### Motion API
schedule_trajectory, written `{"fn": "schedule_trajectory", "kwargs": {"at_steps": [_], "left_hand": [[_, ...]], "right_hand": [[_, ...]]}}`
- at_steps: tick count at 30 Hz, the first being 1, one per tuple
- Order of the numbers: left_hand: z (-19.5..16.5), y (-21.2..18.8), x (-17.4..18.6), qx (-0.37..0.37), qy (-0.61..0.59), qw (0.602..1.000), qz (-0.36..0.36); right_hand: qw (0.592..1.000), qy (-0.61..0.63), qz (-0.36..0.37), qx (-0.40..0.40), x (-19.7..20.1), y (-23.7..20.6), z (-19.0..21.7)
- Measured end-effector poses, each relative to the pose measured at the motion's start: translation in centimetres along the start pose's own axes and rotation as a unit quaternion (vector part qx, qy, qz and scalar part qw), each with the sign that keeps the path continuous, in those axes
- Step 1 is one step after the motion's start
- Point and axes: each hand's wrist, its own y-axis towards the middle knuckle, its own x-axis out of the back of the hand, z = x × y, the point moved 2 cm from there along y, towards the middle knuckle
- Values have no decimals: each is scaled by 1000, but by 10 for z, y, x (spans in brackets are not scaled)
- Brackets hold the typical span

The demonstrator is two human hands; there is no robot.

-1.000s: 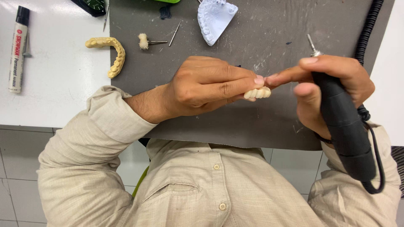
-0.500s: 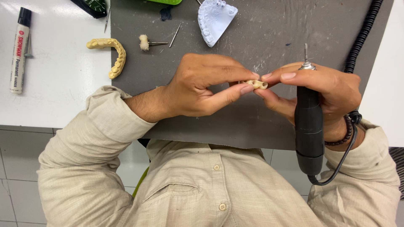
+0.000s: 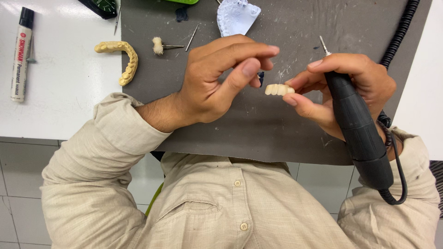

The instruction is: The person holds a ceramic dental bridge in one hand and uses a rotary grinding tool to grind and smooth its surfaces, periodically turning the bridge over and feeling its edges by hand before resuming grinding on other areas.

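Since half a second ago the left hand (image 3: pixel 217 83) has let go of the small cream-coloured bridge of joined artificial teeth (image 3: pixel 279 89) and is drawing back toward the left of the frame, leaving the piece with the right hand (image 3: pixel 344 87).

Going from the largest thing down: the white bench (image 3: pixel 64 83) is filling the upper left and far right of the frame, and the dark grey dust-streaked work mat (image 3: pixel 286 133) is lying across its centre. The right hand is wrapping its palm and outer fingers around the black ribbed rotary handpiece (image 3: pixel 362 138), whose bare metal shank is pointing toward the top of the frame and whose black coiled cord (image 3: pixel 399 39) is running to the upper right; its thumb and forefinger are pinching one end of the bridge, so this grip is closed on both. The left hand's grip is loosely half open, thumb and forefinger apart, holding nothing.

At the top centre a pale blue-white plaster dental cast (image 3: pixel 237 16) is lying, a yellow horseshoe-shaped arch of teeth (image 3: pixel 123 57) is sitting at the mat's left edge, and a white marker pen with a black cap (image 3: pixel 20 55) is resting at the far left.

The bridge is sitting mid-frame above the mat. It looks light, rigid, smooth and probably brittle; pinching it across its flat sides seems safest.
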Motion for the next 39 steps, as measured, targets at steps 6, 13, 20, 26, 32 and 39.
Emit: {"fn": "schedule_trajectory", "kwargs": {"at_steps": [6, 13, 20, 26, 32, 39], "left_hand": [[-9, 7, -7, -172, 169, 969, 57], [-15, 4, -3, -241, 252, 937, 38], [-17, 1, 2, -230, 234, 944, -12], [-17, -3, 2, -163, 220, 962, -15], [-12, -9, -2, -148, 208, 967, 3], [-7, -12, 0, -157, 224, 962, 0]], "right_hand": [[1000, -12, 3, -21, 1, -1, -3], [997, 30, -13, -73, -3, -4, -6], [997, -2, -40, -63, -3, -7, -5], [998, -29, -38, 31, -2, -11, 1], [996, -61, -54, 34, -3, -15, 2], [993, -98, -37, 59, -2, -10, 0]]}}
